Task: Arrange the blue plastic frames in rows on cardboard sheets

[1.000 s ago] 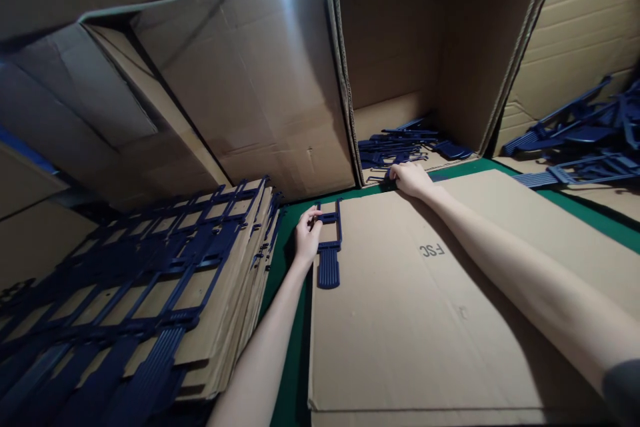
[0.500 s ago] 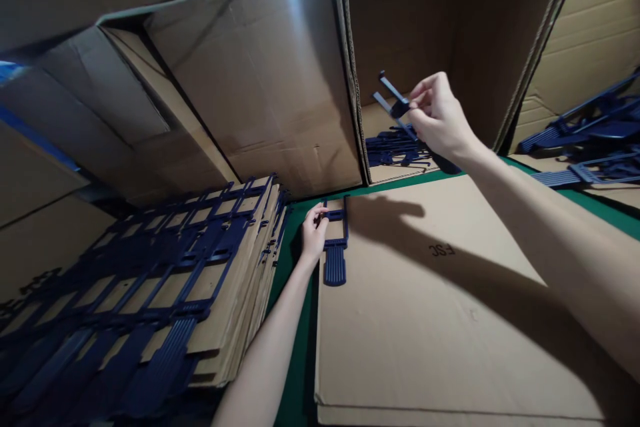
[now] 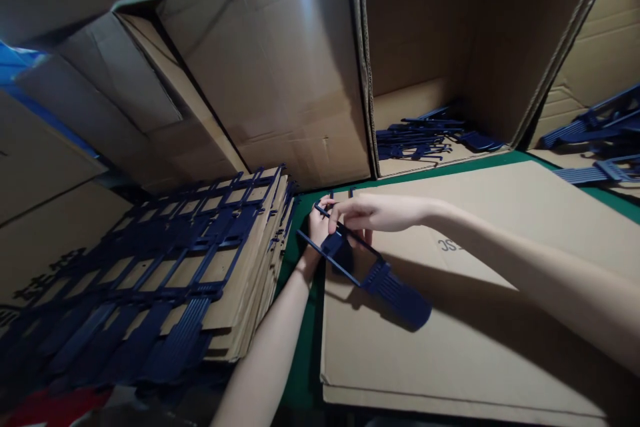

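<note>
My right hand (image 3: 367, 213) pinches a dark blue plastic frame piece (image 3: 397, 290) with two long prongs and a ribbed, rounded tongue. It is tilted above the near-left part of a flat cardboard sheet (image 3: 470, 347), its prongs pointing left toward my left hand (image 3: 319, 223). At the sheet's left edge, the left hand's bent fingers are on a second blue plastic frame piece (image 3: 341, 259), which lies on the cardboard. Much of that piece and some left fingertips are hidden behind my right hand and the held piece.
On the left is a stack of cardboard sheets (image 3: 235, 320) with rows of blue frame pieces on them. An open cardboard box (image 3: 445, 27) at the back holds a loose pile of blue pieces (image 3: 420, 137). More pieces (image 3: 595, 127) lie at the right. Green surface (image 3: 300, 340) shows between stacks.
My right hand has come down and left from the box opening, bringing the blue frame piece over to my left hand. The left hand has stayed at the cardboard's left edge.
</note>
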A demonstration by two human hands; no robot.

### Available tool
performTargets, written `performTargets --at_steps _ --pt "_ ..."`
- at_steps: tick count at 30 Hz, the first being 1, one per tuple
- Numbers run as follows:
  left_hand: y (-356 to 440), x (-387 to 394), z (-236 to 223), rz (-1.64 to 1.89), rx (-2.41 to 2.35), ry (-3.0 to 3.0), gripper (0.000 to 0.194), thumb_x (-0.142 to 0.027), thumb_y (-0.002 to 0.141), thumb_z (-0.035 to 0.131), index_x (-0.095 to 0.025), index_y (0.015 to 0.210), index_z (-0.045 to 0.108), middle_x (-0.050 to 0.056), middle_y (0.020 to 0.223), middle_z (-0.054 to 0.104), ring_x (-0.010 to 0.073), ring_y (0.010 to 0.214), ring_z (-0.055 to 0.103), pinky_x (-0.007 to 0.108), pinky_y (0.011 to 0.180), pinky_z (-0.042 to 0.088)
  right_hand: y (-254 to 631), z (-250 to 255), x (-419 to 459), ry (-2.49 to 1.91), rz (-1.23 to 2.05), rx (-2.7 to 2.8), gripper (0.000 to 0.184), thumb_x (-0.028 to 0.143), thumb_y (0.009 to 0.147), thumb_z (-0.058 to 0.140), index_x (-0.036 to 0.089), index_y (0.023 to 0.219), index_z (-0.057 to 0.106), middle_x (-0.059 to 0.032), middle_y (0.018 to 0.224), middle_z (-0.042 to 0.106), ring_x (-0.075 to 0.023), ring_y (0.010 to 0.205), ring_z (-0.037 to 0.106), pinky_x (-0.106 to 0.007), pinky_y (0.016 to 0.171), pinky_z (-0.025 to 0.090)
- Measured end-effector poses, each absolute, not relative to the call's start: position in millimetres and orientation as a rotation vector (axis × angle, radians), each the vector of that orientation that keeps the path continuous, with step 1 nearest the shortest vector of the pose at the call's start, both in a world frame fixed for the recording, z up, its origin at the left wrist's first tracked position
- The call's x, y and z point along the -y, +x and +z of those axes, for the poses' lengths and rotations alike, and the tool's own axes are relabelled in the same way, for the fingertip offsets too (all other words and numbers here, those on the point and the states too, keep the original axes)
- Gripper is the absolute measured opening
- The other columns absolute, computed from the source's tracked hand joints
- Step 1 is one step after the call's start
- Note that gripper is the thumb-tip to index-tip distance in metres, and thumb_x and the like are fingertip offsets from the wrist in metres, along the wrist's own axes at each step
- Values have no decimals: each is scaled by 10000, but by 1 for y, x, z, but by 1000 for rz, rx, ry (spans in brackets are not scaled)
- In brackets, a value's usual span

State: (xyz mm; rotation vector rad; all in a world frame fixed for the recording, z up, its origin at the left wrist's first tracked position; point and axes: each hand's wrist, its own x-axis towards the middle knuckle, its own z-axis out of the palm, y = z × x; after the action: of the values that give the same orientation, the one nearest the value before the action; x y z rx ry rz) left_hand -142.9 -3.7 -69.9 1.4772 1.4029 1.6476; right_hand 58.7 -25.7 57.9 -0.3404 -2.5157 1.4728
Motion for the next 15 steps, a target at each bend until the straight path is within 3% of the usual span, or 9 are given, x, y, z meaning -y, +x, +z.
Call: performTargets --at_steps 3,8,12,15 --pt "-143 1 -72 1649 -1449 1444 130 -153 710 599 -179 834 628 76 1104 626 237 1065 582 380 949 456 59 52 22 -552 1181 2722 308 67 799 431 163 1022 621 -6 670 641 -118 576 593 -215 544 444" --pt "-142 -2 -73 1646 -1498 1405 152 -148 717 575 -193 854 623 62 1079 639 207 972 613 358 897 474 60 45 18 -703 640 2911 227 187 748 613 183 963 686 -39 785 682 -161 673 598 -241 548 382" --pt "-141 -1 -71 1640 -1510 1403 161 -134 713 564 -194 850 623 50 1006 655 201 949 617 340 880 475 56 38 21 -742 498 2931 354 182 708 663 211 1062 661 -13 745 666 -152 636 567 -242 517 326" --pt "-140 0 -69 1642 -1507 1405 174 -129 712 554 -188 860 625 49 1017 656 199 951 616 337 888 469 52 33 24 -680 452 2955 314 216 690 688 218 1004 680 -12 726 646 -144 602 538 -246 503 298"
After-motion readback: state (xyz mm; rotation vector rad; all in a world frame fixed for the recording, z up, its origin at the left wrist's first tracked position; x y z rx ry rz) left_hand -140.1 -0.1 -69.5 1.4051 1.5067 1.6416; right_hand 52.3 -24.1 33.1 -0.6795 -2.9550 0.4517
